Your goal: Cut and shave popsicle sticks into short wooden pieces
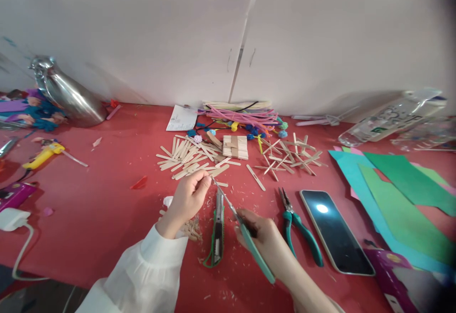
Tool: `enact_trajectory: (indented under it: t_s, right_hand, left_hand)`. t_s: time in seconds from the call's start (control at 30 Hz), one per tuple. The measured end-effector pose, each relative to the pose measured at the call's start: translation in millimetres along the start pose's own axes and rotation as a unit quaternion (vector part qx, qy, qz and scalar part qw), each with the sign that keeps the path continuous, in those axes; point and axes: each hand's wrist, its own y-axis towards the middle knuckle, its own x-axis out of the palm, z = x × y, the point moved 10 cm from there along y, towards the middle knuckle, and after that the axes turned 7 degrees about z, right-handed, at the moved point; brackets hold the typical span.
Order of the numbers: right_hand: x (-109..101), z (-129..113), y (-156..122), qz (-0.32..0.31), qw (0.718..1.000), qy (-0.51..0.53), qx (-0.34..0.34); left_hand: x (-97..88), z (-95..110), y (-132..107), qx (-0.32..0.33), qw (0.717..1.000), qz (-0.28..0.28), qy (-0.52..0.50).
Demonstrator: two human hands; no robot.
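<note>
Nearest the camera is my white sleeve (149, 270), on the left arm. My left hand (188, 196) is closed, with thumb and fingertips pinched on a small wooden piece (210, 176) held just above the red table (107, 208). Most of the piece is hidden by the fingers.

My right hand (261, 237) is wrapped around the teal handle of a cutting tool (249, 242). Its metal tip points up and to the left and meets the pinched piece. I cannot tell whether the tool's blades are open or closed. The two hands are apart, linked only through the tool and the piece.

Between them a green utility knife (218, 230) lies flat on the table, with wood shavings around it. To the right of my right hand are teal pliers (299, 232), then a phone (335, 232), screen up. Beyond the hands is a loose pile of craft sticks (188, 156).
</note>
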Motion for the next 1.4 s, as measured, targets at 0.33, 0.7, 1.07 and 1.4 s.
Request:
enact_trajectory:
  t_s: [0.33, 0.7, 1.07, 1.4]
  right_hand:
    - [-15.6, 1.5, -2.2, 0.124, 0.98, -0.148, -0.054]
    - [1.5, -0.8, 1.6, -0.013, 0.996, 0.079, 0.032]
    - [-14.1, 1.5, 3.7, 0.086, 0.985, -0.144, -0.026]
    - [-12.0, 3.5, 3.9, 0.079, 0.975, -0.205, -0.024]
  left_hand:
    - [-3.0, 10.2, -5.1, 0.037, 0.989, 0.088, 0.116]
    - [6.7, -12.7, 1.1, -0.037, 0.993, 0.036, -0.104]
    - [3.9, -2.2, 1.7, 0.029, 0.981, 0.064, 0.179]
    - [11.5, -15.8, 4.5, -0.019, 0.994, 0.046, 0.092]
